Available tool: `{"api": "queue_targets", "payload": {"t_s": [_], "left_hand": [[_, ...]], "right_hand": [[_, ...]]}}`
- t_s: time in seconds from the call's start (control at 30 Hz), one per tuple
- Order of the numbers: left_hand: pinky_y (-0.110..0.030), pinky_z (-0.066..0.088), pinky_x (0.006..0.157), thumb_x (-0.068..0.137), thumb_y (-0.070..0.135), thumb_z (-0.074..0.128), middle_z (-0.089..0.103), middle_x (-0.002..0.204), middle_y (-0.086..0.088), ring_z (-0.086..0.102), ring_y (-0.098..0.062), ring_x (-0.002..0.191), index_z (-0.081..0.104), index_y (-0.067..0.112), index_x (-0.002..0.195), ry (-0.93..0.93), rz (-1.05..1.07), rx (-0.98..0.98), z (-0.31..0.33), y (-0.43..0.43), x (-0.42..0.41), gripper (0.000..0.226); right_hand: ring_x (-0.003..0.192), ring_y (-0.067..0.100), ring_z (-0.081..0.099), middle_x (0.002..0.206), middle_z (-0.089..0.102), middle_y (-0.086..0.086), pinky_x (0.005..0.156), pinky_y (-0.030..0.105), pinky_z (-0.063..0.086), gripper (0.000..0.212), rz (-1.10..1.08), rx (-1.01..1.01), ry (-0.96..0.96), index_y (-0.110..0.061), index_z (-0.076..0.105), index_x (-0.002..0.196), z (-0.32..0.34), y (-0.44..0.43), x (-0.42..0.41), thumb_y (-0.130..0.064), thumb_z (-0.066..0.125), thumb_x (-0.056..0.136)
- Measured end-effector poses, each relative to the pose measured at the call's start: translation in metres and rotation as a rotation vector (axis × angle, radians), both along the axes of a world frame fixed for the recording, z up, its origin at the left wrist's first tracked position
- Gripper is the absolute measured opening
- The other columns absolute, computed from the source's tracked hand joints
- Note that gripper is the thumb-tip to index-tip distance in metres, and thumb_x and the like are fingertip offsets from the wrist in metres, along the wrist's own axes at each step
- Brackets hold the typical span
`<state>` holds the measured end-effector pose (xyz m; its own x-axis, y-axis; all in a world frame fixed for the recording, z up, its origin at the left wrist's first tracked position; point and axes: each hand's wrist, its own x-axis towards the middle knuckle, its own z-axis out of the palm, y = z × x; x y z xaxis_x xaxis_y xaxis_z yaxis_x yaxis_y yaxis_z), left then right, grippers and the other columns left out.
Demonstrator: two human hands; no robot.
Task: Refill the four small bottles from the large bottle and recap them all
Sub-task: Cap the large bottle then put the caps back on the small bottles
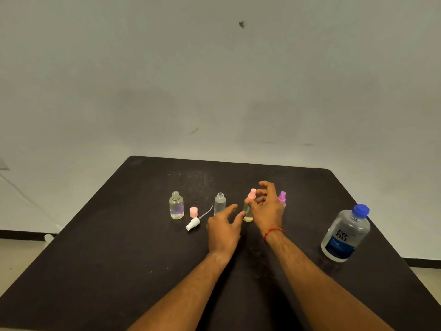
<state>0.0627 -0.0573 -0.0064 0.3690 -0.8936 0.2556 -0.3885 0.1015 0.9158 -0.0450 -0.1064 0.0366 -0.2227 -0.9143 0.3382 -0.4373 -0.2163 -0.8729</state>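
Note:
Four small clear bottles stand in a row on the dark table. The leftmost bottle and the second bottle have open necks. My right hand closes its thumb and fingers around the neck and pink spray top of the third bottle. Beside that bottle, my left hand has its fingers spread, one fingertip touching the bottle's side. The fourth bottle, with a magenta spray top, is partly hidden behind my right hand. The large bottle stands at the right with its blue cap on.
A loose pink cap stands between the two open bottles. A white spray pump with its thin tube lies on its side just in front of it. The table's far edge meets a pale wall.

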Motion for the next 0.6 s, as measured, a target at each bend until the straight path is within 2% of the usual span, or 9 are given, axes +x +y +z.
{"api": "queue_targets", "payload": {"t_s": [0.07, 0.17, 0.2, 0.27, 0.33, 0.4, 0.53, 0.6], "left_hand": [[-0.035, 0.060, 0.066, 0.088, 0.036, 0.076, 0.076, 0.100, 0.007, 0.070, -0.013, 0.055, 0.076, 0.022, 0.112, 0.021, 0.032, -0.024, 0.001, 0.007, 0.006, 0.028], [-0.027, 0.054, 0.051, 0.090, 0.030, 0.074, 0.073, 0.074, 0.014, 0.064, -0.009, 0.045, 0.077, 0.027, 0.089, 0.090, 0.052, -0.076, 0.004, 0.018, 0.017, 0.004], [-0.025, 0.052, 0.048, 0.091, 0.028, 0.073, 0.071, 0.068, 0.014, 0.063, -0.009, 0.044, 0.076, 0.029, 0.084, 0.104, 0.067, -0.087, 0.006, 0.022, 0.022, 0.008], [-0.031, 0.055, 0.051, 0.093, 0.027, 0.070, 0.068, 0.062, 0.011, 0.064, -0.010, 0.047, 0.075, 0.025, 0.078, 0.110, 0.116, -0.092, 0.005, 0.028, 0.035, 0.016], [-0.037, 0.055, 0.054, 0.094, 0.028, 0.068, 0.064, 0.056, 0.007, 0.063, -0.013, 0.050, 0.074, 0.022, 0.074, 0.097, 0.185, -0.092, 0.004, 0.033, 0.049, 0.022], [-0.038, 0.051, 0.055, 0.096, 0.027, 0.066, 0.063, 0.055, 0.004, 0.060, -0.015, 0.051, 0.072, 0.020, 0.071, 0.088, 0.237, -0.113, 0.004, 0.039, 0.063, 0.027], [-0.021, 0.047, 0.058, 0.097, 0.030, 0.064, 0.068, 0.069, 0.013, 0.065, -0.004, 0.067, 0.071, 0.029, 0.077, 0.047, 0.276, -0.079, 0.005, 0.050, 0.090, 0.021], [-0.018, 0.045, 0.063, 0.095, 0.027, 0.063, 0.068, 0.077, 0.017, 0.064, -0.001, 0.074, 0.069, 0.033, 0.082, 0.015, 0.311, -0.041, 0.004, 0.053, 0.103, 0.016]], "right_hand": [[0.076, 0.008, 0.058, 0.099, 0.056, -0.003, 0.068, 0.020, 0.053, 0.040, -0.044, -0.063, 0.036, -0.019, 0.054, 0.121, 0.001, 0.006, 0.001, -0.017, 0.074, 0.086], [0.074, 0.009, 0.054, 0.094, 0.053, -0.004, 0.063, 0.015, 0.047, 0.026, -0.083, -0.209, 0.070, -0.018, 0.057, 0.110, 0.002, 0.021, 0.005, -0.016, 0.071, 0.088], [0.075, 0.008, 0.054, 0.092, 0.053, -0.003, 0.065, 0.014, 0.046, 0.024, -0.061, -0.258, 0.083, -0.017, 0.058, 0.105, 0.001, 0.026, 0.007, -0.009, 0.071, 0.086], [0.077, 0.005, 0.054, 0.091, 0.053, -0.004, 0.073, 0.012, 0.047, 0.029, 0.029, -0.317, 0.150, -0.015, 0.061, 0.098, -0.002, 0.036, 0.015, 0.003, 0.072, 0.078], [0.076, 0.005, 0.054, 0.090, 0.054, -0.006, 0.080, 0.015, 0.048, 0.029, 0.149, -0.343, 0.242, -0.014, 0.063, 0.093, -0.006, 0.045, 0.026, 0.006, 0.072, 0.075], [0.081, 0.008, 0.056, 0.094, 0.058, -0.003, 0.082, 0.021, 0.049, 0.027, 0.280, -0.340, 0.329, -0.012, 0.066, 0.096, -0.012, 0.050, 0.040, 0.006, 0.069, 0.076], [0.101, 0.012, 0.059, 0.110, 0.061, -0.003, 0.093, 0.023, 0.048, 0.037, 0.460, -0.229, 0.487, -0.014, 0.066, 0.114, -0.023, 0.055, 0.067, 0.000, 0.066, 0.080], [0.103, 0.010, 0.058, 0.113, 0.060, -0.005, 0.095, 0.023, 0.047, 0.040, 0.504, -0.181, 0.537, -0.016, 0.065, 0.118, -0.028, 0.054, 0.078, 0.000, 0.064, 0.081]]}}
